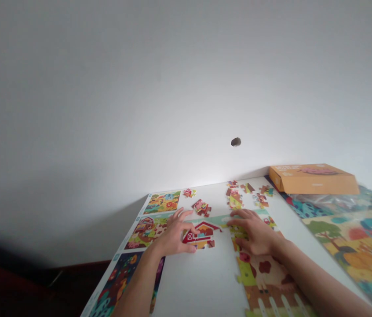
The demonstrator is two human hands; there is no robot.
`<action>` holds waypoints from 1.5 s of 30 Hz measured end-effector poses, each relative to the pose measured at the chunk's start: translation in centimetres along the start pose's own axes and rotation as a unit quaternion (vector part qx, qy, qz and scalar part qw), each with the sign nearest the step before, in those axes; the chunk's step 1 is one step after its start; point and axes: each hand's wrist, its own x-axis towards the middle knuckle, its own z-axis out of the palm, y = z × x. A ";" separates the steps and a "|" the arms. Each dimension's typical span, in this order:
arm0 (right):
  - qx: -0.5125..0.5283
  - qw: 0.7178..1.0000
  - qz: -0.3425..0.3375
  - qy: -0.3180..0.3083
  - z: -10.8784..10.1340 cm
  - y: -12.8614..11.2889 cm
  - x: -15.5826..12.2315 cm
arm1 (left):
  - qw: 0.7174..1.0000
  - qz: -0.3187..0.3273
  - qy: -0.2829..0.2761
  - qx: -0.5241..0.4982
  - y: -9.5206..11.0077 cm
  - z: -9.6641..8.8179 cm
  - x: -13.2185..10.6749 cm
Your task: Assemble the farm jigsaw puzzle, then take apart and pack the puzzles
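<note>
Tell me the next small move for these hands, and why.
Probably take the left hand to the pink-and-red loose pieces and try them below the barn section: the white table shows under its jagged lower edge, and the middle picture card has pink shapes below its barn.

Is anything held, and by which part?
Can't tell whether either grips: left hand at left edge of barn section, right hand over upper part of cow section.

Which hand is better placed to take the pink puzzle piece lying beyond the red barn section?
Probably the left hand: it is closer to the pink piece, while the right hand is over the larger joined section.
</note>
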 end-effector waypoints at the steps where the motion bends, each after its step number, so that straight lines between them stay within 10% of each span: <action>1: -0.001 1.000 0.001 -0.001 0.0 0.0 0.0 | 1.000 0.002 0.002 -0.001 -0.1 0.0 0.0; 45: 0.002 1.000 0.004 -0.002 0.1 0.2 0.0 | 0.997 0.019 0.078 0.024 0.4 0.0 0.0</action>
